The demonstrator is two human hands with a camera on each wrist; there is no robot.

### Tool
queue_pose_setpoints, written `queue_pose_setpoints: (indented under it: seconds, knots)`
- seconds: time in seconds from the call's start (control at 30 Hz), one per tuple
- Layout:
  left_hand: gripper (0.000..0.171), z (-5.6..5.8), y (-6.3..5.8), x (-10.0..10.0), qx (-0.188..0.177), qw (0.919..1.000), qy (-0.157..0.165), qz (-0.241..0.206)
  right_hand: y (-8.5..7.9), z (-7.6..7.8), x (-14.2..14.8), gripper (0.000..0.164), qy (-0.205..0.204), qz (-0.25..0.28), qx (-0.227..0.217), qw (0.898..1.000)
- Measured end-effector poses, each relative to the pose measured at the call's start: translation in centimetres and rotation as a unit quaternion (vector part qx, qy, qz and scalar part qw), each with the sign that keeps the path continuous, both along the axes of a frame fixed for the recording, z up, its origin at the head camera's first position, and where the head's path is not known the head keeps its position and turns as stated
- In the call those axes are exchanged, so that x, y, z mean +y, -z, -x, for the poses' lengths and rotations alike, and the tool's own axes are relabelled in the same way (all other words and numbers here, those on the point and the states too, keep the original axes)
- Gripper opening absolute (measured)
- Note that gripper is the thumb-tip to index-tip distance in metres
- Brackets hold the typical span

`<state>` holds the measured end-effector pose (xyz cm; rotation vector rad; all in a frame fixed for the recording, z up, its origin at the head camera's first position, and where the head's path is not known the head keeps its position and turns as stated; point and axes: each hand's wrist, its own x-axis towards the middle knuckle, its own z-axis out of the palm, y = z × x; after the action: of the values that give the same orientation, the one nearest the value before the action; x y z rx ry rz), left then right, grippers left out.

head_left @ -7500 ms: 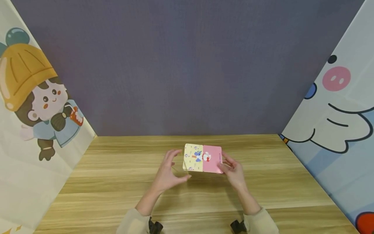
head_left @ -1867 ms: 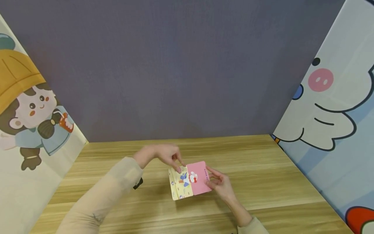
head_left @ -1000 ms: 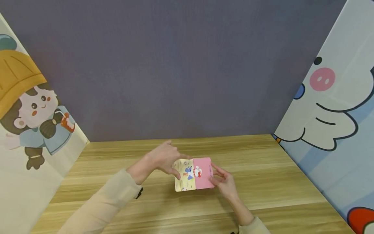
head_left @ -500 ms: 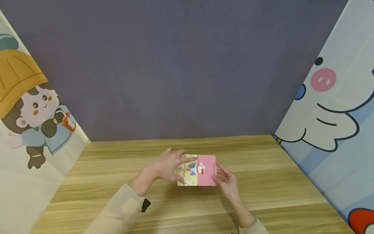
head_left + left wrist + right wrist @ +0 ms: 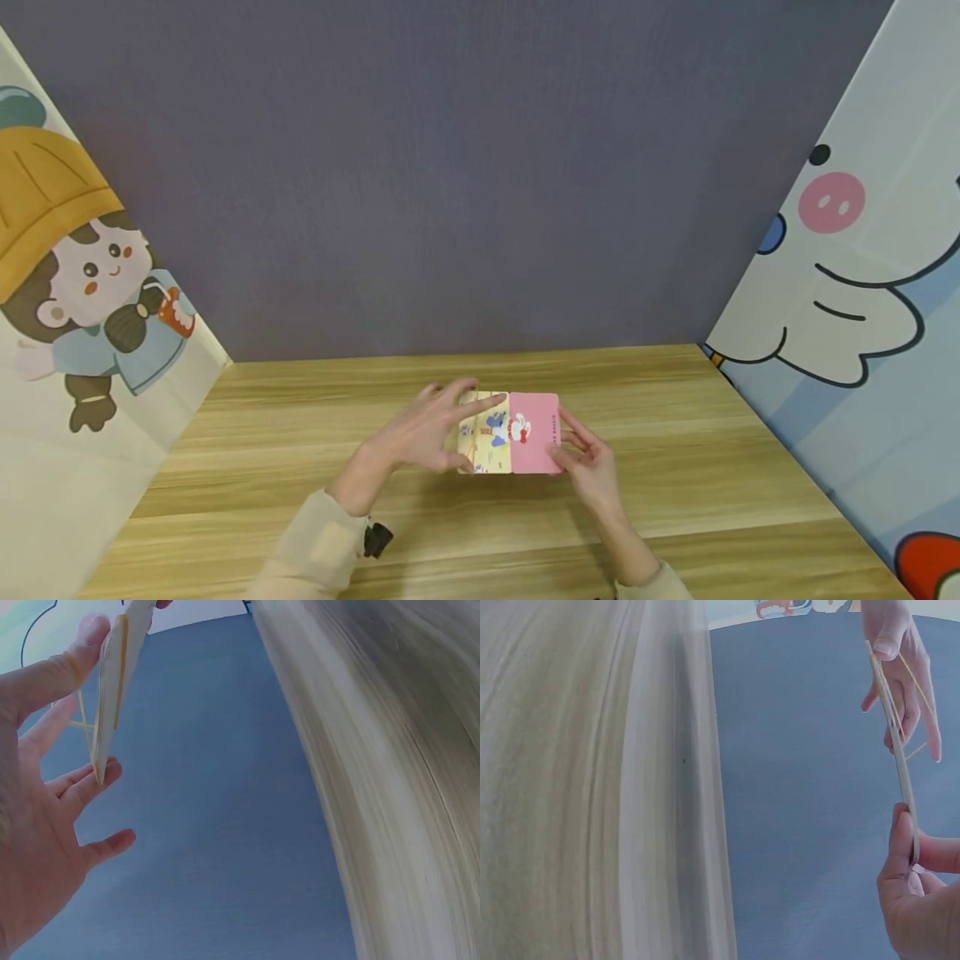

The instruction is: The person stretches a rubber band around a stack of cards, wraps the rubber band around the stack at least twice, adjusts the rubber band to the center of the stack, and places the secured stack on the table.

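A small notebook (image 5: 534,433), pink on one half and yellow with a cartoon print on the other, is held up over the table. My right hand (image 5: 592,471) pinches its pink end between thumb and fingers. At the yellow end my left hand (image 5: 427,429) spreads its thumb and fingers, with the index finger reaching over the cover. A thin yellowish rubber band (image 5: 121,667) crosses the notebook near that end. Part of it stretches off the notebook to the left fingers, as both wrist views show. The left thumb (image 5: 887,646) lies at the notebook's edge.
The wood-grain table (image 5: 660,500) spreads beneath both hands. A dark grey panel (image 5: 465,183) stands along its back edge. Cartoon-printed sheets flank it at left (image 5: 150,417) and right (image 5: 787,417). A black wrist device (image 5: 377,540) sits at the left cuff.
The left hand has gone from pinching over the notebook's far edge to spreading its fingers at the yellow end. The notebook has straightened and shifted away and right; the right hand keeps its grip.
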<state>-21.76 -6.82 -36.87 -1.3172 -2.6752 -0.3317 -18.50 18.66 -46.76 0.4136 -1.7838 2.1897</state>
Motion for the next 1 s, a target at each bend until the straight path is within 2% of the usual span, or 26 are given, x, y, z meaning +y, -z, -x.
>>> queue_pose_setpoints:
  seconds: [0.03, 0.17, 0.23, 0.27, 0.37, 0.43, 0.5, 0.57, 0.6, 0.67, 0.8, 0.83, 0.9, 1.0]
  knots:
    - [0.093, 0.0, 0.0, 0.0, -0.001, 1.0, 0.0, -0.006, -0.2, -0.1, -0.1, 0.057, 0.002, 0.001, -0.006, 1.0]
    - [0.095, -0.3, -0.1, -0.1, -0.008, 0.9998, -0.002, -0.02, -2.9, -1.4, -1.1, 0.059, 0.054, -0.016, -0.085, 0.995]
    - [0.096, -0.5, -0.3, -0.1, -0.011, 0.9996, -0.001, -0.024, -2.9, -1.4, -1.0, 0.059, 0.056, -0.016, -0.09, 0.994]
    - [0.097, -0.6, -0.4, -0.1, -0.013, 0.9996, -0.002, -0.025, -2.9, -1.4, -0.9, 0.058, 0.043, -0.006, -0.075, 0.996]
    - [0.099, -1.0, -0.7, -0.1, -0.013, 0.9996, -0.001, -0.026, 0.3, 0.1, 0.3, 0.059, 0.021, -0.003, -0.038, 0.999]
    - [0.1, -1.2, -0.9, -0.1, -0.01, 0.9996, 0.0, -0.025, 2.7, 1.3, 1.2, 0.06, 0.014, 0.004, -0.031, 0.999]
    - [0.102, -1.4, -1.1, -0.1, -0.009, 0.9997, 0.001, -0.024, 5.3, 2.5, 1.9, 0.062, 0.028, 0.004, -0.042, 0.999]
    - [0.104, -1.5, -1.3, -0.1, -0.009, 0.9997, 0.002, -0.025, 6.1, 2.9, 2.1, 0.063, 0.04, 0.009, -0.055, 0.998]
    - [0.104, -1.6, -1.4, -0.1, -0.009, 0.9997, 0.003, -0.023, 4.9, 2.3, 1.9, 0.062, 0.033, 0.02, -0.046, 0.998]
    - [0.105, -1.8, -1.6, -0.2, -0.01, 0.9998, 0.005, -0.019, 4.8, 2.3, 1.9, 0.061, 0.022, 0.027, -0.025, 0.999]
    - [0.106, -2.0, -1.9, -0.3, -0.007, 0.9999, 0.012, -0.009, -2.0, -1.1, -0.3, 0.058, 0.047, 0.021, -0.081, 0.995]
    - [0.107, -2.0, -1.9, -0.3, -0.006, 0.9999, 0.014, -0.008, -2.4, -1.2, -0.5, 0.058, 0.062, 0.014, -0.105, 0.992]
    - [0.106, -2.1, -2.0, -0.3, -0.009, 0.9997, 0.018, -0.012, -5.6, -2.7, -1.6, 0.058, 0.082, 0.012, -0.151, 0.985]
    - [0.104, -2.1, -2.0, -0.4, -0.013, 0.9996, 0.021, -0.015, -5.9, -2.9, -1.7, 0.057, 0.074, 0.02, -0.145, 0.986]
